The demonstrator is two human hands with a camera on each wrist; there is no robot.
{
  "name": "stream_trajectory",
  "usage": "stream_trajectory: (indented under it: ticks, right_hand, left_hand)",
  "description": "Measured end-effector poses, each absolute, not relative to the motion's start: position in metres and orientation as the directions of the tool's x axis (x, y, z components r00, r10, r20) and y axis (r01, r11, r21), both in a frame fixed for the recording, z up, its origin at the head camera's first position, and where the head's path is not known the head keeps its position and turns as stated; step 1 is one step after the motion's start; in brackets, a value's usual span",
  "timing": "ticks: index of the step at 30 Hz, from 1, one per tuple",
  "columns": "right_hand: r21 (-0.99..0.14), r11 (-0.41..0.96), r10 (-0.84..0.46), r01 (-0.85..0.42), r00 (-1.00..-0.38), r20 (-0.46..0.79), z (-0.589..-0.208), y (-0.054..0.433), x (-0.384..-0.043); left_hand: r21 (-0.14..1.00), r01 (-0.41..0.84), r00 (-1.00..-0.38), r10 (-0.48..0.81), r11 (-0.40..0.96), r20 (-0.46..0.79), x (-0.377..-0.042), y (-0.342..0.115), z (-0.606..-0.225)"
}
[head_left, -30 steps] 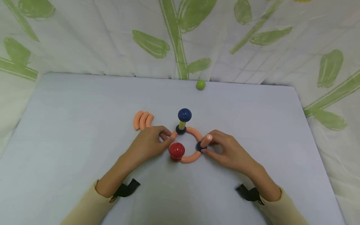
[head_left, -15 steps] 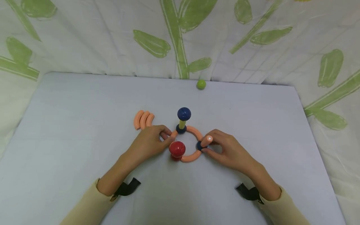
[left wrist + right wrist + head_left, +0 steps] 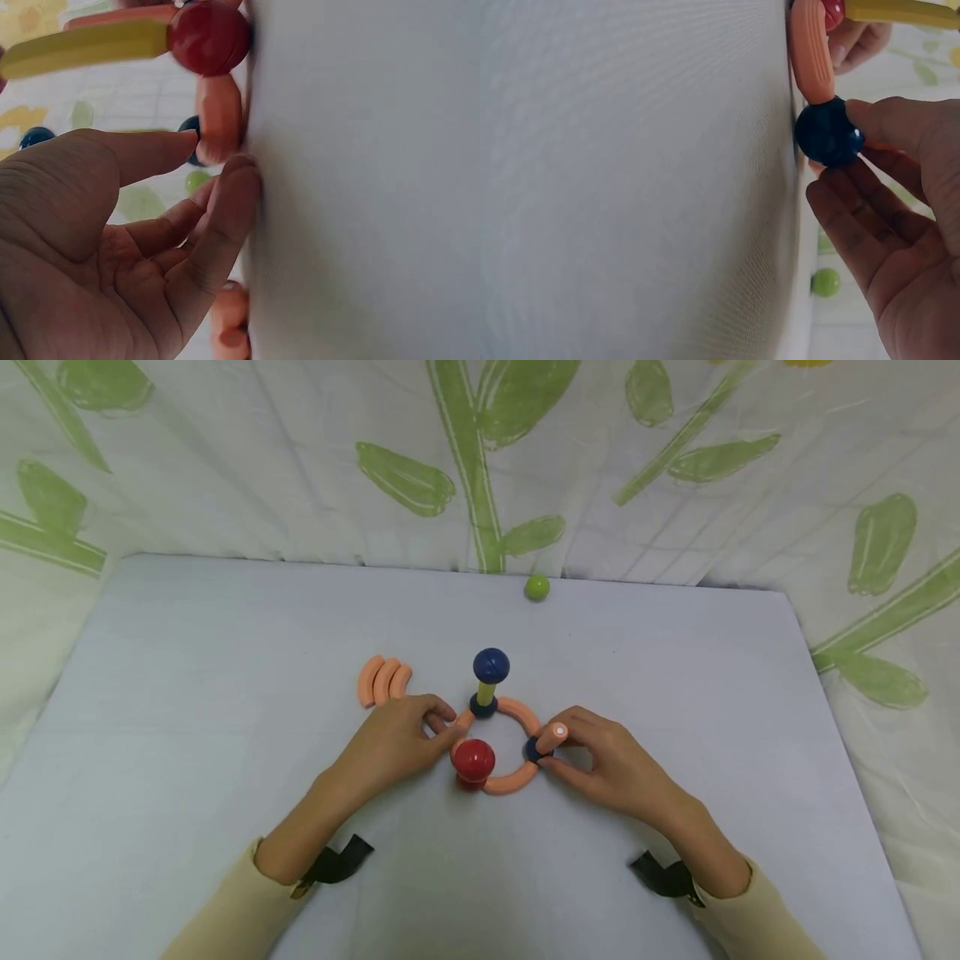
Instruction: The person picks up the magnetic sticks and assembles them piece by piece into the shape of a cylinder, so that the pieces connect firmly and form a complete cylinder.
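Curved orange rods [image 3: 516, 714] and balls form a ring on the table. My left hand [image 3: 397, 739] pinches the ring's left curved rod [image 3: 219, 120] between thumb and fingertips. On the right, thumb and fingers of my right hand [image 3: 611, 764] grip a dark blue ball [image 3: 829, 135], from which a straight orange rod [image 3: 553, 737] stands up, leaning a little. At the ring's back, a yellow rod [image 3: 486, 693] carries a blue ball [image 3: 491, 666]. A red ball [image 3: 474, 761] tops the front-left post, whose yellow rod [image 3: 90, 49] shows in the left wrist view.
Several loose curved orange rods [image 3: 386, 681] lie side by side behind my left hand. A green ball [image 3: 537, 587] sits near the table's far edge, by a white cloth [image 3: 300, 485] painted with leaves. Black straps [image 3: 663, 875] hang at both wrists.
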State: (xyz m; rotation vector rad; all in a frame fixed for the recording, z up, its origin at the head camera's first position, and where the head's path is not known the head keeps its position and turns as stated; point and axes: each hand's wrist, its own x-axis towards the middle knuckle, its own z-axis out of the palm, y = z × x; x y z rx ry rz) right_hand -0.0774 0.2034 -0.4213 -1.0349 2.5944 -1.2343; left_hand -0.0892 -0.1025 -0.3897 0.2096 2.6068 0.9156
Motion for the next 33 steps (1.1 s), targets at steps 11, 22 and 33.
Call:
stream_trajectory:
  ticks: [11, 22, 33]
  right_hand:
    - [-0.718, 0.453, -0.602, -0.529, -0.775, 0.192, -0.420, 0.201, -0.076]
    - [-0.709, 0.453, -0.600, -0.540, -0.773, 0.205, -0.420, 0.201, -0.076]
    - [-0.720, 0.450, -0.601, -0.527, -0.776, 0.192, -0.421, 0.202, -0.076]
  left_hand:
    - [0.555, 0.066, -0.988, 0.131, 0.829, -0.077, -0.100, -0.131, -0.377]
    - [0.391, 0.174, -0.985, 0.166, 0.904, 0.054, -0.101, -0.140, -0.389]
    - [0.402, 0.210, -0.977, 0.203, 0.891, 0.060, -0.096, -0.127, -0.389]
